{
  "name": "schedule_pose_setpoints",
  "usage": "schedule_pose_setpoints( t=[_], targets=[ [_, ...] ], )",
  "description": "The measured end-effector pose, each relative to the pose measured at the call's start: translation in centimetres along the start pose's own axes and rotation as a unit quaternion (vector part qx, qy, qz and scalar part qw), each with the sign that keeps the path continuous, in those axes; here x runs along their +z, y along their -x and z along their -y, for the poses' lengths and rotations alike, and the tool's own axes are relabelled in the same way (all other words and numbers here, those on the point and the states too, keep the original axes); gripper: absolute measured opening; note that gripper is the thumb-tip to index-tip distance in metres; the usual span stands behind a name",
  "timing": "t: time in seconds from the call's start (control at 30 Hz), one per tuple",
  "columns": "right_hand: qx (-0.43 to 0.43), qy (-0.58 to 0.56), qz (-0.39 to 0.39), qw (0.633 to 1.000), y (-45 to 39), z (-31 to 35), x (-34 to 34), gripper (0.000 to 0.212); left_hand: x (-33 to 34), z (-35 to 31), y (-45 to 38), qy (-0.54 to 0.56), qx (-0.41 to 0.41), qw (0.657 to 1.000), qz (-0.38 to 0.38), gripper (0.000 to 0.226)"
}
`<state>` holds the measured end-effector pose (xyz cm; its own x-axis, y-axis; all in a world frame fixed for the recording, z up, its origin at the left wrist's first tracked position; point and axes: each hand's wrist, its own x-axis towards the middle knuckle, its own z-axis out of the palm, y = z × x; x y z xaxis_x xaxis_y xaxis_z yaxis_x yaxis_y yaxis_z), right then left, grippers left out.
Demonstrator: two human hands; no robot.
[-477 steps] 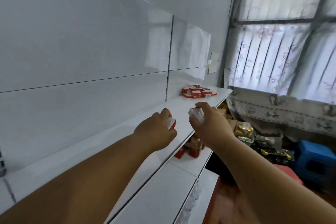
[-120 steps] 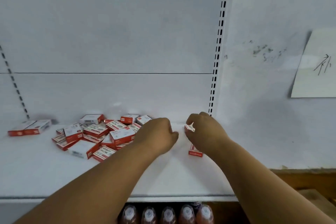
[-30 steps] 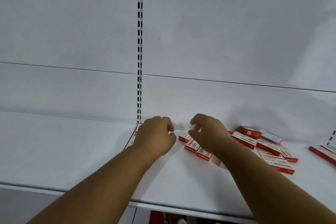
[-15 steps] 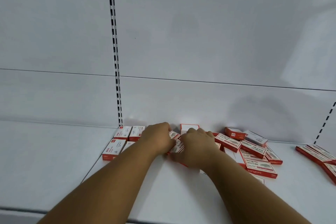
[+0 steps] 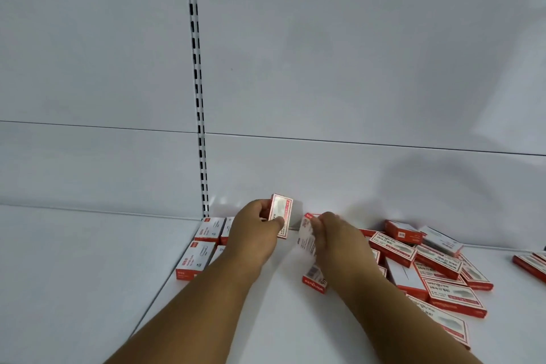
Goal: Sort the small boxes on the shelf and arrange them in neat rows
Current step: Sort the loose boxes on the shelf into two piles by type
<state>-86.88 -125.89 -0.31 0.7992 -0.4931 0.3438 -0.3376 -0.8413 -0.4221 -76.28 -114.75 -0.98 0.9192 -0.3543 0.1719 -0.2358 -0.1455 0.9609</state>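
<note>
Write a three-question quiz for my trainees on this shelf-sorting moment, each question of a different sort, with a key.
1. True or false: the left hand holds a small box lifted off the shelf.
2. Where is the loose pile? A) right of the hands B) left of the slotted upright C) on the floor
3. Fill in: the tidy boxes lie flat at the foot of the slotted ______.

Key: 1 true; 2 A; 3 upright. The right hand also holds a box.
</note>
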Motion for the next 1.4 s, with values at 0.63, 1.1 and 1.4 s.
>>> schedule_pose_setpoints(
  t=[0.63,1.1,1.4],
  targets=[
    [0.084,-0.539,-0.141,0.826,2.9,-3.6,-7.9,0.034,4.1,-7.5,3.8,0.164,0.016,0.971,0.173,0.023],
    [0.214,-0.303,-0.177,0.912,4.6,-31.0,-22.0,0.017,31.9,-13.9,9.5,-0.029,0.028,0.967,0.253,0.025],
    [0.204,-0.212,-0.027,0.955,0.7,-38.8,-20.5,0.013,39.3,-11.5,9.2,-0.097,-0.058,0.985,0.129,0.023]
  ],
)
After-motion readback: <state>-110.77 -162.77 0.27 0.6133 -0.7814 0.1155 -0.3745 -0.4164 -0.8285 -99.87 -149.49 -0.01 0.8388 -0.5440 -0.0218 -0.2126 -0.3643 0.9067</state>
